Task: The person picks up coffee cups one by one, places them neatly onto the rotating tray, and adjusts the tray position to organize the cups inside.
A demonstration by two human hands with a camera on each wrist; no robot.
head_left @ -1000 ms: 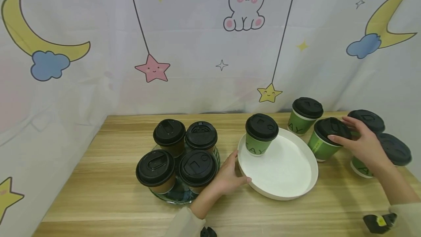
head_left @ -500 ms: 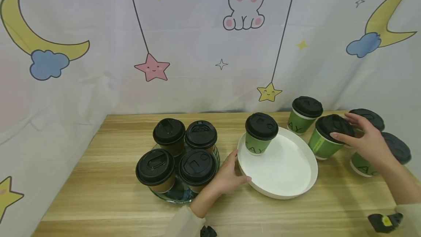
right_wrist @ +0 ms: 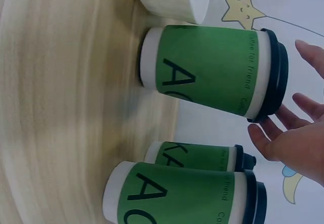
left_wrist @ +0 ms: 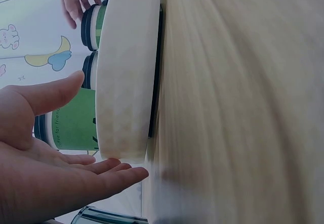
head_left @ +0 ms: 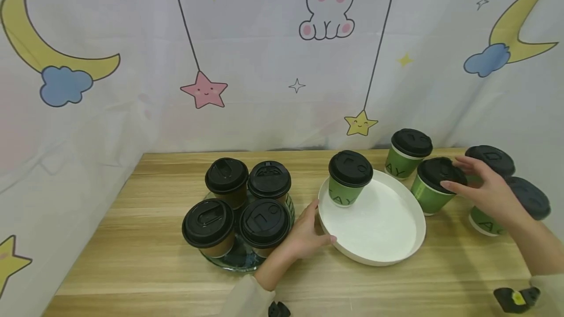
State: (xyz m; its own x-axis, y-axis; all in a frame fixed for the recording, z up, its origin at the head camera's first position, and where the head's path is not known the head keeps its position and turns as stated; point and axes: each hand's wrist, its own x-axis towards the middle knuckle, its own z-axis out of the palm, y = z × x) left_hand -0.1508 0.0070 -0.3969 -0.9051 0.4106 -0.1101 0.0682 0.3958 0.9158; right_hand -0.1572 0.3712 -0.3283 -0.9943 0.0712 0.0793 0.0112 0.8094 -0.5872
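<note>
Now the right hand (head_left: 486, 192) reaches over a green cup (head_left: 434, 186) with a black lid, its straight fingers spread above and beside the lid; whether the fingertips actually touch it is hard to tell, and the right wrist view seems to show a small gap. That cup stands on the wooden table (head_left: 145, 238), just beside the far rim of the white tray (head_left: 383, 248). Behind and to the right of this hand stand three more green cups. The left hand (head_left: 304, 236) lies relaxed with its fingers against the tray's near-left rim. One green cup (head_left: 348, 180) stands inside the tray. Left of that hand, four brown cups (head_left: 238, 209) sit together on a glass dish.
</note>
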